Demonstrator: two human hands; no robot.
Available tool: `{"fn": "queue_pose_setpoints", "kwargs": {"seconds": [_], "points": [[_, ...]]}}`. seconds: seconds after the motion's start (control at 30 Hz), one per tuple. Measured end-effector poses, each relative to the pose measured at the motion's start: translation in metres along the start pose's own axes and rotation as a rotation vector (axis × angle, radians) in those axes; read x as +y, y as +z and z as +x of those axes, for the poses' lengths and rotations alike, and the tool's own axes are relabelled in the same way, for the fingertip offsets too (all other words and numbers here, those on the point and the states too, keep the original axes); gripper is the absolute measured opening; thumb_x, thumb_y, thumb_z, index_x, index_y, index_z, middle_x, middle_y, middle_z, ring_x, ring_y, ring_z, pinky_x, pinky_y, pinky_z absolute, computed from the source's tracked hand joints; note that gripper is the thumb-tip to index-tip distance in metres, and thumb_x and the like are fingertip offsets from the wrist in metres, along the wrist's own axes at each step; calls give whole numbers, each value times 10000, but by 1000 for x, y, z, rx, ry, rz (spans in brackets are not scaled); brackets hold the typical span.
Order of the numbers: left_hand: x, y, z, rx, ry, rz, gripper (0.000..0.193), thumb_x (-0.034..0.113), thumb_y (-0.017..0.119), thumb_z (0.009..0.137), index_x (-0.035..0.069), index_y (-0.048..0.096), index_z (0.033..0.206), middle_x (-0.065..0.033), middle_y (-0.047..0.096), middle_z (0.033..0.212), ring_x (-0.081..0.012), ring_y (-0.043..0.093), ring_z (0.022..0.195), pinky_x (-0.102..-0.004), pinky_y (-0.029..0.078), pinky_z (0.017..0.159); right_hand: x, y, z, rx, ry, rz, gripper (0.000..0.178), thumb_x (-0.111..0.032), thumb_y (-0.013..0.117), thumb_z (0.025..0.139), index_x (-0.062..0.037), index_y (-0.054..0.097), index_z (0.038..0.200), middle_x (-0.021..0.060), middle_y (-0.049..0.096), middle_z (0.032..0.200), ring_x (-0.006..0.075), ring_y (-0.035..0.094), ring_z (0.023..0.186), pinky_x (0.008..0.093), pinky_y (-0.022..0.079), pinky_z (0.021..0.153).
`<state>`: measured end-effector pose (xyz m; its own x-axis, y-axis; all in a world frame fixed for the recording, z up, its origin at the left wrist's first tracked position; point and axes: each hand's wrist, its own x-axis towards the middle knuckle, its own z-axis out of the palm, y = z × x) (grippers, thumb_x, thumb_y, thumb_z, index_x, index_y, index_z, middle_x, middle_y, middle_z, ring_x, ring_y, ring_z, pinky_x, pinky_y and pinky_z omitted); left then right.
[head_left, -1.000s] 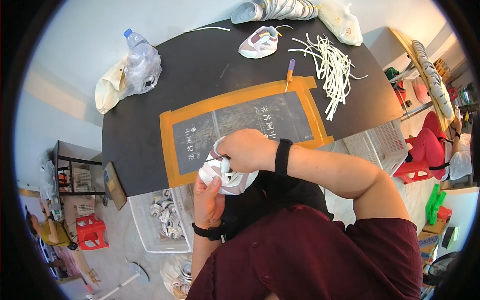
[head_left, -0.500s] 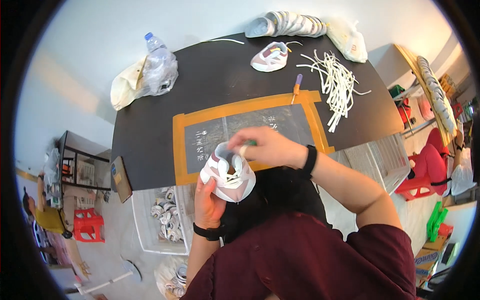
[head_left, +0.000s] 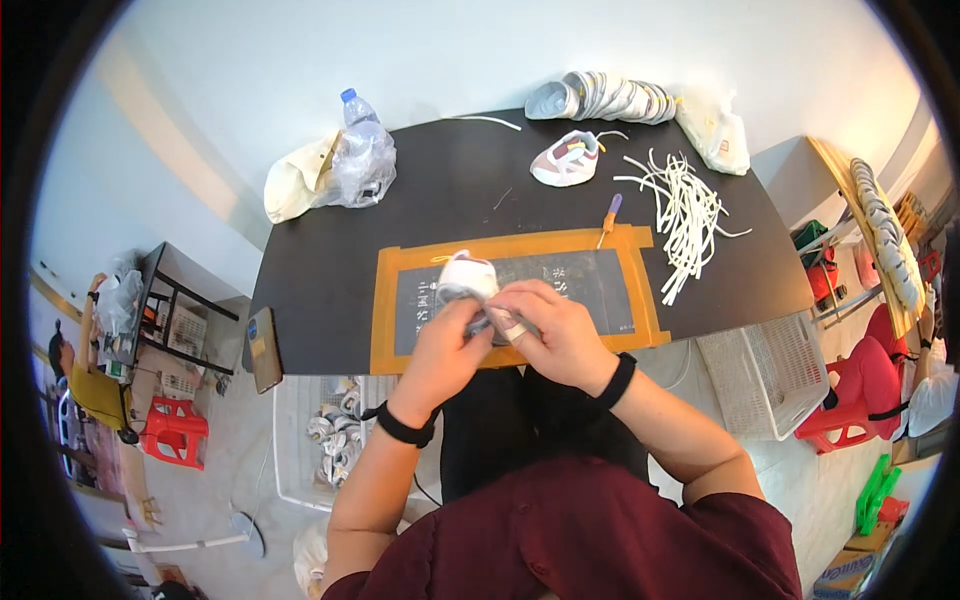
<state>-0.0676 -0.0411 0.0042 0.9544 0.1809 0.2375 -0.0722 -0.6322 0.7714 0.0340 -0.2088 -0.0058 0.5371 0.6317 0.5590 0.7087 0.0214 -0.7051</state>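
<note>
Over the taped panel (head_left: 600,290) at the table's near side, a small white and pale pink shoe (head_left: 467,277) is held between my two hands, with a yellow loop at its far end. My left hand (head_left: 447,352) grips its near part from the left. From the right, my right hand (head_left: 562,335) has its thumb and fingers pinched at the same part; a beige band circles one finger. What exactly the fingertips pinch is hidden. A matching shoe (head_left: 567,160) lies farther back. Right of it spreads a heap of white laces (head_left: 688,225), beside an awl-like tool (head_left: 610,218) with an orange and purple handle.
At the back stand a row of nested shoes (head_left: 610,98) and a white bag (head_left: 715,135). A bottle (head_left: 357,108), plastic bag and cream cap (head_left: 297,180) sit back left. A phone (head_left: 264,350) lies at the left edge. Below are a shoe-filled bin (head_left: 283,445) and a white crate (head_left: 770,375).
The shoe has been turned and tipped, so its laced front no longer faces me. My right hand has come down from above its opening to its near part. The view has shifted.
</note>
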Motion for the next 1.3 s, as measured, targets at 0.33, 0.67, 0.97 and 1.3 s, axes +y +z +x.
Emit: {"fn": "queue_pose_setpoints", "kwargs": {"seconds": [0.33,0.67,0.97,1.3], "points": [[-1,14,8,-51,227,465,451,82,681,775,61,594,1217,-118,631,1022,-331,602,939,-446,492,797,47,-5,-14,-141,313,-325,234,-129,579,886,-105,640,1111,122,606,1149,348,654,938,430,543,789],[5,27,4,-186,355,597,350,65,673,739,42,641,1087,-81,622,987,-278,579,962,-415,463,796,8,-20,-1,26,3,-282,244,-39,592,805,-94,659,1033,75,653,1073,296,632,990,417,492,869],[20,3,72,-37,595,681,168,66,677,738,93,710,901,-141,559,1341,-383,432,1295,-503,365,1047,40,-4,-28,-134,7,-391,91,-98,603,821,-103,600,911,55,647,995,254,611,1023,425,459,876],[-10,23,104,-324,515,727,79,134,727,740,88,684,787,-98,564,1290,-355,382,1365,-544,331,1090,45,3,-35,-86,9,-362,282,-39,602,812,-56,606,1094,108,597,1117,302,576,1064,424,451,939]]}}
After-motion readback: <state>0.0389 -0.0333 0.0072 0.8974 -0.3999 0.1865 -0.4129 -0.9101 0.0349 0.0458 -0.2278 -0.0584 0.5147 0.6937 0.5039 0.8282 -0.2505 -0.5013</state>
